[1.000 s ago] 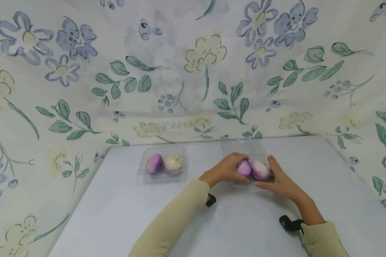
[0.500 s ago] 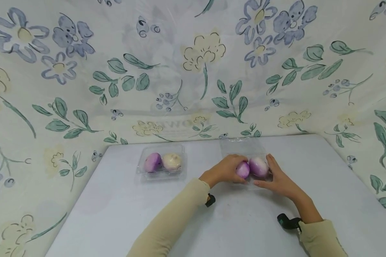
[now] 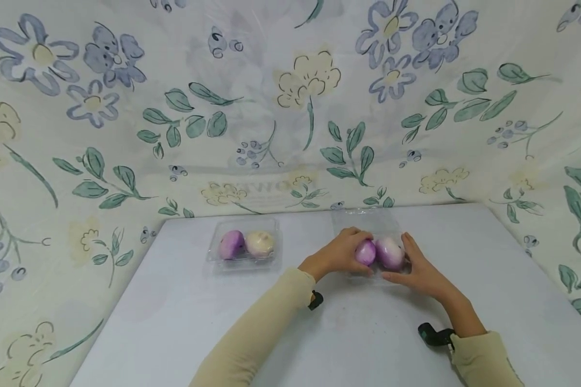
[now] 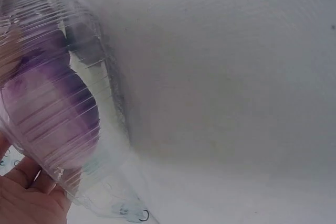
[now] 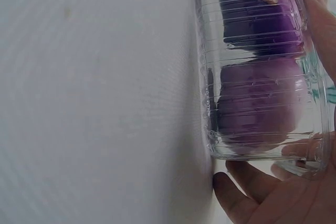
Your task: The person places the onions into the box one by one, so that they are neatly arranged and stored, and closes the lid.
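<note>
A clear ribbed plastic container [image 3: 363, 277] lies on the table with its lid [image 3: 365, 219] folded back. Two purple-and-white onions sit in it side by side. My left hand [image 3: 340, 252] holds the left onion [image 3: 366, 252], with a fingertip reaching inside the box wall, as the right wrist view shows. Around the container's right end, my right hand [image 3: 418, 271] grips with thumb in front and fingers at the far side, close to the right onion [image 3: 390, 253]. In the left wrist view the onion [image 4: 52, 114] shows through the ribbed wall.
A second clear container [image 3: 244, 266] stands to the left, holding a purple onion [image 3: 231, 245] and a cream-white one [image 3: 260, 244]. Behind the white table [image 3: 174, 322] hangs a flowered cloth [image 3: 271, 107]. Both wrists carry a small black camera.
Both hands keep almost the same place around the container. The right onion has turned slightly, showing its white and purple sides differently. The head view shifts a little.
</note>
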Demonstrator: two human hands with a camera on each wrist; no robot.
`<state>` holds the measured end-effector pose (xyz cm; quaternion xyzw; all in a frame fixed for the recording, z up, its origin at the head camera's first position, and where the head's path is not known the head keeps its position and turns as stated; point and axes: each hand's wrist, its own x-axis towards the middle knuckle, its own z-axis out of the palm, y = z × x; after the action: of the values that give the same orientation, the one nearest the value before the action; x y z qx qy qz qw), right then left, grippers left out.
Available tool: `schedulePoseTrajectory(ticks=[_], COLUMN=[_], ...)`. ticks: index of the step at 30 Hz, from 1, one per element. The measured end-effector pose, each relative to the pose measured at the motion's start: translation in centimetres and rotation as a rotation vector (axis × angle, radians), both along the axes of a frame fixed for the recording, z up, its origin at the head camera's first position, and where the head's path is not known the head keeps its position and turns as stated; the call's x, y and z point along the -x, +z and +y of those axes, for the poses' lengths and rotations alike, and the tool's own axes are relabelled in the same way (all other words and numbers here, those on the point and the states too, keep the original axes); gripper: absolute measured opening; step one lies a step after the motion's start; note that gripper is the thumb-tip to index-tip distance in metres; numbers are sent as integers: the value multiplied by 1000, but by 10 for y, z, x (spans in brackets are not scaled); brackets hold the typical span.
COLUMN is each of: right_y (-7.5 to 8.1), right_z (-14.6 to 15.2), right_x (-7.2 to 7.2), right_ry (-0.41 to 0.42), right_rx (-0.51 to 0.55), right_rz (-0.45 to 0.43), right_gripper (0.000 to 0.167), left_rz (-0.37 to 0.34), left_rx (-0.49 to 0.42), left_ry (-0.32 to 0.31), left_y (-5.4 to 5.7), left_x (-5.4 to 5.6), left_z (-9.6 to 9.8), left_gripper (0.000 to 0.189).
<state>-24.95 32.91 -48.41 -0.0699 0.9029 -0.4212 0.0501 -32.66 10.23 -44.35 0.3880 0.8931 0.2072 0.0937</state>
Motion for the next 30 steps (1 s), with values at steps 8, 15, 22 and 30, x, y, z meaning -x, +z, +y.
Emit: schedulePoseTrajectory(ticks=[8, 15, 22, 30], right_y=[-3, 0, 1, -1], right_z=[0, 1, 2, 1], right_x=[-1, 2, 2, 1], right_ry=[10, 18, 14, 9], right_rx=[-13, -5, -8, -6], right_rz=[5, -11, -1, 1], right_gripper=[119, 119, 119, 119], left_rz=[34, 31, 20, 9], left_rx=[8, -33, -100, -141], left_ry=[-26, -46, -53, -33], left_y=[-3, -5, 0, 6], left_x=[-2, 2, 5, 10], left_z=[-5, -9, -9, -11], left_gripper=[81, 74, 68, 66])
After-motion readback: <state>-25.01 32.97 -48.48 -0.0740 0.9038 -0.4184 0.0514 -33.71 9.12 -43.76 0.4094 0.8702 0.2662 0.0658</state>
